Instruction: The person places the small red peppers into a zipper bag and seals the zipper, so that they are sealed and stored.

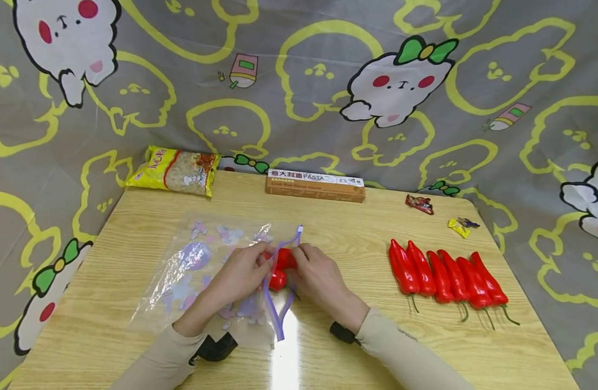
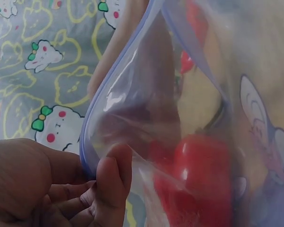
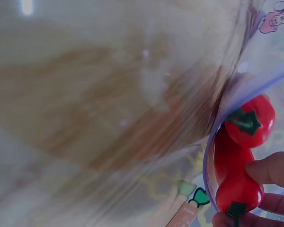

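A clear zip bag (image 1: 192, 257) with purple edging and printed cartoon figures lies on the table, its mouth spread toward the right. My left hand (image 1: 240, 273) pinches the bag's edge; the left wrist view shows thumb and fingers (image 2: 114, 172) at the purple strip. At the mouth, my right hand (image 1: 323, 279) grips a glossy red pepper (image 3: 239, 191) with a green stem, partly within the opening. Another red pepper (image 3: 255, 122) sits beside it in the right wrist view. Through the plastic, red pepper shapes (image 2: 203, 175) show; how many is unclear.
Several red peppers (image 1: 442, 276) lie in a row on the right of the wooden table (image 1: 357, 357). At the back are a yellow food packet (image 1: 177, 170) and a pasta box (image 1: 314, 187). Two small wrapped packets (image 1: 419, 204) lie back right, before the patterned curtain.
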Tool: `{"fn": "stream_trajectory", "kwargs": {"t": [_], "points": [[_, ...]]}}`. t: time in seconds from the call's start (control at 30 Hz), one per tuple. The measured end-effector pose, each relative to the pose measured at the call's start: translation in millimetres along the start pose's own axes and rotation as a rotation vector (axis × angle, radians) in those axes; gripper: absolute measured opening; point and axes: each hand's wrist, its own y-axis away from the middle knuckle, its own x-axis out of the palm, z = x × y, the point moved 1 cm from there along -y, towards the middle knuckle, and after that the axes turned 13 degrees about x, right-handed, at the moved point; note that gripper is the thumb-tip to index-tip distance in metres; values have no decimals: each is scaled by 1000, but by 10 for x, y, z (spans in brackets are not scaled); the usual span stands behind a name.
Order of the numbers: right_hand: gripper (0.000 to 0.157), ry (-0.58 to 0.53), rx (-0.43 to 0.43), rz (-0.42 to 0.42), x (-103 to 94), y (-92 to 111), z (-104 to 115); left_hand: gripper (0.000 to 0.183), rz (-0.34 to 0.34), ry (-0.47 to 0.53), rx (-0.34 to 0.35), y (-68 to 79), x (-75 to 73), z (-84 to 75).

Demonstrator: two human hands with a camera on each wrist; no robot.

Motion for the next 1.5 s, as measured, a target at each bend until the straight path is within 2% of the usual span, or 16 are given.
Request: {"fn": "stream_trajectory", "kwargs": {"t": [0.23, 0.53, 0.63, 0.73, 0.9, 1.07, 1.17, 1.23, 1.33, 1.5], "points": [[23, 56, -23, 18, 92, -86, 96, 20, -5, 11, -13, -16, -7, -5], [17, 70, -25, 32, 135, -107, 126, 18, -8, 24, -53, -15, -22, 3], [14, 46, -25, 14, 70, -78, 97, 18, -9, 40, -64, -7, -21, 13], [15, -8, -12, -13, -64, -2, -21, 18, -12, 55, -70, -2, -22, 21], [18, -10, 102, -48, -349, 228, -459, 19, -14, 58, -64, -8, -30, 22], [15, 105, 256, -87, -578, 513, -1006, 22, -12, 51, -78, -2, -47, 23], [15, 197, 350, -87, -682, 677, -1239, 22, -9, 55, -88, 0, -49, 19], [20, 252, 415, -65, -724, 769, -1331, 22, -10, 53, -87, 0, -48, 19], [29, 312, 495, 11, -750, 867, -1389, 21, -10, 53, -87, -4, -41, 21], [34, 352, 544, 104, -751, 939, -1415, 18, -9, 54, -92, -24, -9, 20]]}}
